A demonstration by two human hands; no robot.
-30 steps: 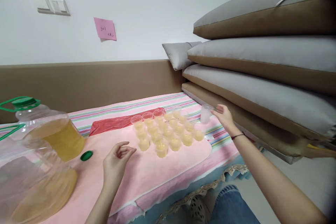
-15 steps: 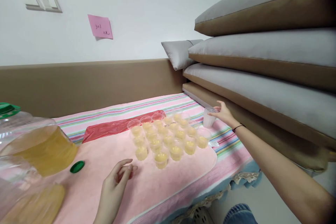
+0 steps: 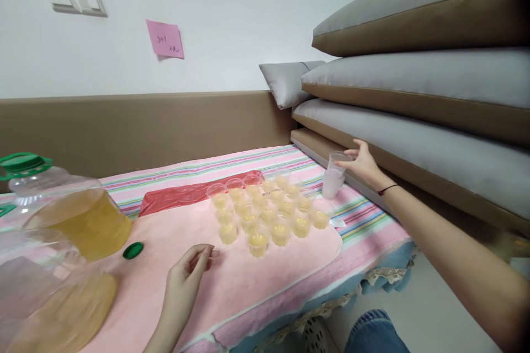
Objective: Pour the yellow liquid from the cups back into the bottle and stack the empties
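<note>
At the far right of the bed, my right hand (image 3: 364, 165) pinches the rim of a clear plastic cup (image 3: 338, 159). Below it is a stack of nested cups (image 3: 331, 183); whether the held cup has come free of them is hard to see. My left hand (image 3: 188, 270) hovers over the pink mat, fingers curled and thumb tip against them, with nothing visible in the grasp. Between the hands, clear cups (image 3: 257, 240) of pale yellow liquid stand close together in rows. Several sit near the left fingertips.
Two big clear jugs of yellow liquid, one behind (image 3: 95, 220) and one in front (image 3: 70, 309), stand at left beside a green cap (image 3: 133, 250). A red plastic bag (image 3: 178, 201) lies behind the cups. Stacked cushions (image 3: 414, 127) rise along the right side.
My right hand has risen a little, and the cup in it now stands higher above the stack. The left thumb and fingertips have come closer together. The view has shifted slightly.
</note>
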